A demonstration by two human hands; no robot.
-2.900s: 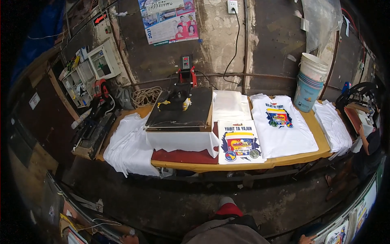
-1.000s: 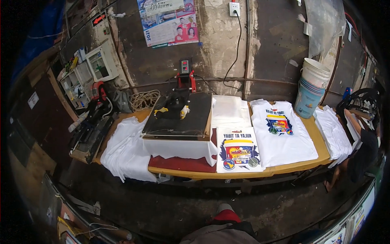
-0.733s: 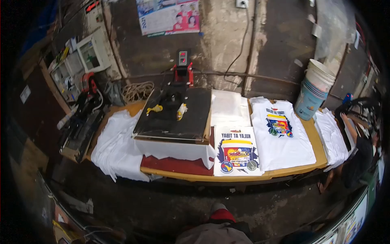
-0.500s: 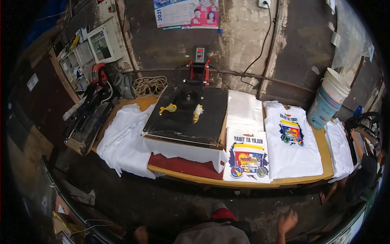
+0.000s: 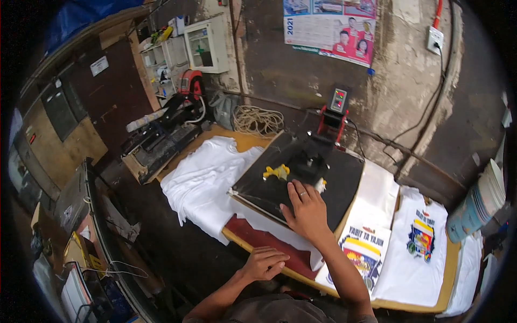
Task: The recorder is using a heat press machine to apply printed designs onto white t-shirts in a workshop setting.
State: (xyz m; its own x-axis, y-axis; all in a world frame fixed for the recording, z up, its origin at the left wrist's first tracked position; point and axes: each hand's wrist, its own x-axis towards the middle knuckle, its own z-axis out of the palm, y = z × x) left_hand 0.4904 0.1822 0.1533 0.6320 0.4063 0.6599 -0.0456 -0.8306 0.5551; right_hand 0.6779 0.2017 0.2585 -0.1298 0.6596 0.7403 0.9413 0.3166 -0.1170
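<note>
A heat press with a black top plate [image 5: 264,188] stands on the table. Over its right front part is my right hand [image 5: 308,210], fingers stretched out and thumb apart. Its fingertips lie close beside a white-and-yellow wrapped grip [image 5: 321,185], which they partly hide; contact is unclear. To the left is a yellow cloth-wrapped grip [image 5: 277,172]. My left hand [image 5: 266,263] hovers by the table's front edge, fingers loosely bent, nothing visible in it. White cloth hangs from under the press above a dark red surface [image 5: 269,242].
White shirts [image 5: 207,183] lie left of the press. Printed sheets [image 5: 362,253] and a printed white shirt [image 5: 417,247] lie right, beside stacked buckets [image 5: 479,202]. Behind are coiled rope [image 5: 258,119], another press [image 5: 167,134] and a red-lit control box [image 5: 338,100].
My view has swung left and closer to the table. Both hands have risen from the lower edge, the right one up over the press and the left one to the table's edge.
</note>
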